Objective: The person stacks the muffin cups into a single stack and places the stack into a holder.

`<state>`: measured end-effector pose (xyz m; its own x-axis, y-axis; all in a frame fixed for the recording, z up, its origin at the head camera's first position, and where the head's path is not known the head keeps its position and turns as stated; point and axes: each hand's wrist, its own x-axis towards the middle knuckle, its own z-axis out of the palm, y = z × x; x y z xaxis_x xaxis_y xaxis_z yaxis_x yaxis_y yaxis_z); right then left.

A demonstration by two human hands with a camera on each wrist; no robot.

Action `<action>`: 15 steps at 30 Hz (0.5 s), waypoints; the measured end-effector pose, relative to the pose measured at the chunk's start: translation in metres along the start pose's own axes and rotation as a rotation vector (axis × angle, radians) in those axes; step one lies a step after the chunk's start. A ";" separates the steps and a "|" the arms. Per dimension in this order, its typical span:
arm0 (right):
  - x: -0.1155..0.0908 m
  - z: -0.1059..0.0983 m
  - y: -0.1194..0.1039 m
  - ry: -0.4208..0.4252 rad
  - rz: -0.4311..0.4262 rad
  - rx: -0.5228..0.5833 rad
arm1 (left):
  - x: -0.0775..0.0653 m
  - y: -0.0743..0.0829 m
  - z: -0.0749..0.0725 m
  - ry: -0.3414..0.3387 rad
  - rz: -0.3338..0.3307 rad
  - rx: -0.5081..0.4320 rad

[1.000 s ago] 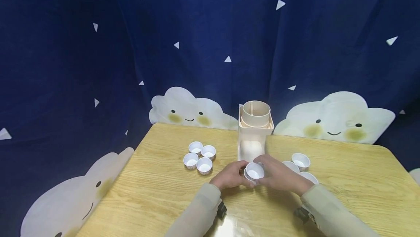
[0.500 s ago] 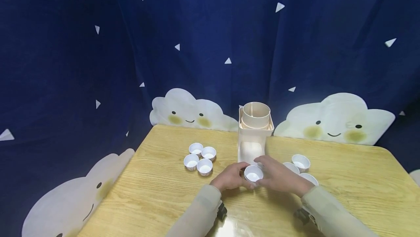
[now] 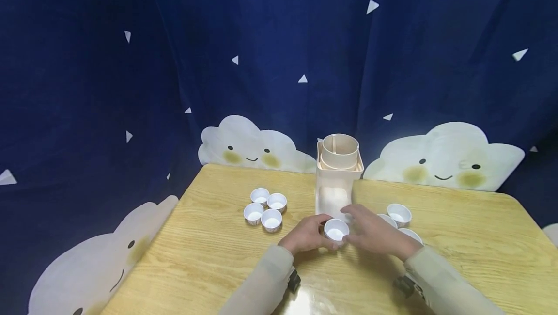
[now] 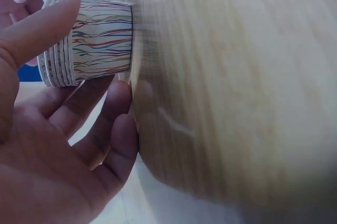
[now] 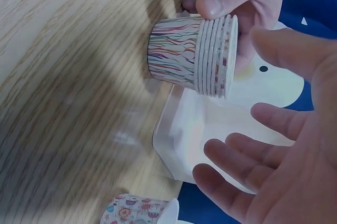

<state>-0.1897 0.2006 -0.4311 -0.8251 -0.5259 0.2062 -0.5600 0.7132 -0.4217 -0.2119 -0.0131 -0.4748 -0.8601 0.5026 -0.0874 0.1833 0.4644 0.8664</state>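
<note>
A nested stack of small paper baking cups [image 3: 336, 230] stands in front of the beige plastic dispenser [image 3: 333, 199]. In the left wrist view the lowest cup of the stack [image 4: 102, 37] shows coloured wavy stripes, and several rims are layered above it. My left hand [image 3: 306, 234] holds the stack near its rims, between thumb and fingers. On the other side my right hand [image 3: 376, 233] is spread around the stack. The right wrist view shows its fingers [image 5: 231, 166] apart from the cups, with thumb and fingers extended and nothing between them.
Several white-lined baking cups [image 3: 271, 220] sit grouped on the wooden table [image 3: 209, 237] at left. More cups [image 3: 399, 214] stand at right, partly behind the right hand; one [image 5: 131, 211] has a printed pattern. A dark blue curtain [image 3: 279, 39] hangs behind the table.
The right hand has loosened from the stack, its fingers moving slightly right and away. The left hand keeps its hold, and the stack sits slightly closer to me than a second ago.
</note>
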 end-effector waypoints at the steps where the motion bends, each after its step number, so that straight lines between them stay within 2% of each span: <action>1: -0.001 0.000 0.001 0.004 0.008 0.001 | 0.000 0.000 0.000 0.003 0.004 0.008; 10: -0.007 -0.005 0.007 0.048 0.024 0.030 | 0.000 -0.001 -0.001 0.026 0.008 0.049; 15: -0.011 -0.012 0.010 0.041 0.079 0.070 | -0.001 0.000 0.000 0.028 0.009 0.038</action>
<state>-0.1874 0.2189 -0.4271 -0.8699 -0.4487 0.2047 -0.4872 0.7168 -0.4989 -0.2108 -0.0142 -0.4749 -0.8711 0.4866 -0.0657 0.2086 0.4878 0.8477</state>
